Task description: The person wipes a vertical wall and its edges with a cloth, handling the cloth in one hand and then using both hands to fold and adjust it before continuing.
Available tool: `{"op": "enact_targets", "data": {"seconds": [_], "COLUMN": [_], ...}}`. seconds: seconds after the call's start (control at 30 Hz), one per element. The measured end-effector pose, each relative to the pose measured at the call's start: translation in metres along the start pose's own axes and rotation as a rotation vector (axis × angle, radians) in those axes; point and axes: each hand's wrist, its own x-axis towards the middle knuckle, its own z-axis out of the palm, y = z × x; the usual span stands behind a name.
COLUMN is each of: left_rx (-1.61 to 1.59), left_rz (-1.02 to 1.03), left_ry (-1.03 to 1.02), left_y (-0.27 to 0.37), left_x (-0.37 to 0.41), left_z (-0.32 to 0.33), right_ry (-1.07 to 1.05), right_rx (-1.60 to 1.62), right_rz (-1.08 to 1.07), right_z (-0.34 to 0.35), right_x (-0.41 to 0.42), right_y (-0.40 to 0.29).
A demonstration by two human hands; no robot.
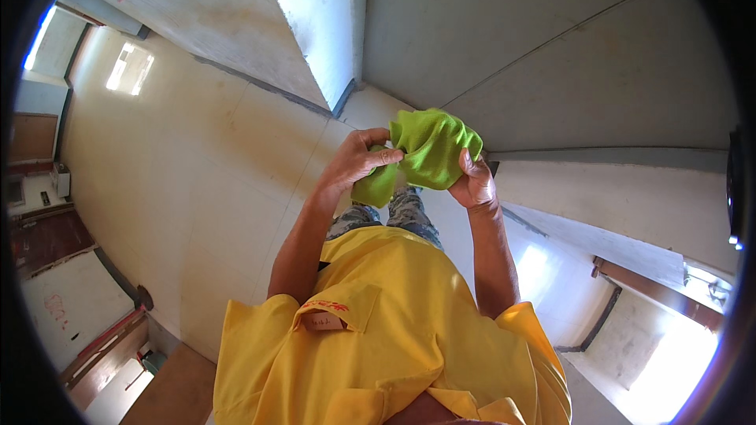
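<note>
A bright green cloth point(434, 147) is held up in front of me between both hands, bunched and folded, with a smaller part hanging at its left. My left hand point(357, 159) pinches the cloth between thumb and fingers near its middle. At the cloth's right edge, my right hand point(474, 180) grips it with the thumb on top. Below the cloth, camouflage trousers show beneath a yellow shirt point(390, 307) with a chest pocket.
A large grey panel point(549, 59) rises ahead and to the right, beside a pale wall corner point(319, 29). Pale tiled floor point(224, 159) extends left. A dark red panel point(50, 239) and a door opening lie far left; a doorway with a wooden frame point(658, 292) is at right.
</note>
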Motion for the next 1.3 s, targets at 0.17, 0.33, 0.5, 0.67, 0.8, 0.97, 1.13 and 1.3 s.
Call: {"op": "enact_targets", "data": {"seconds": [0.17, 0.33, 0.5, 0.67, 0.8, 0.97, 1.13, 1.3], "left_rx": [0.059, 0.474, 0.554, 0.399, 0.086, -0.267, -0.504, -0.453], "left_rz": [0.066, 0.060, -0.039, -0.046, 0.043, 0.004, -0.107, -0.257], "left_ry": [0.145, 0.237, 0.237, 0.141, 0.191, 0.122, -0.046, -0.085], "left_y": [0.012, 0.035, 0.054, 0.061, 0.033, 0.040, 0.017, -0.035], "left_x": [0.003, 0.001, -0.008, -0.034, -0.031, -0.011, 0.000, 0.012], "left_z": [-0.024, -0.041, -0.039, -0.037, -0.036, -0.043, -0.022, 0.002], "right_ry": [0.221, 0.435, 0.378, 0.233, 0.175, 0.110, 0.099, 0.118], "right_rx": [-0.356, -1.221, -1.164, -0.259, -0.155, -0.256, -0.117, -0.168], "right_rz": [-0.064, -0.045, -0.427, -0.260, -0.235, -0.289, -0.292, -0.328], "right_z": [-0.022, -0.020, -0.031, -0.064, -0.034, -0.030, 0.012, 0.008], "right_x": [0.006, 0.002, -0.006, -0.011, -0.012, -0.011, -0.009, -0.008], "right_y": [-0.006, -0.004, 0.013, 0.020, 0.011, 0.004, -0.003, 0.000]}}
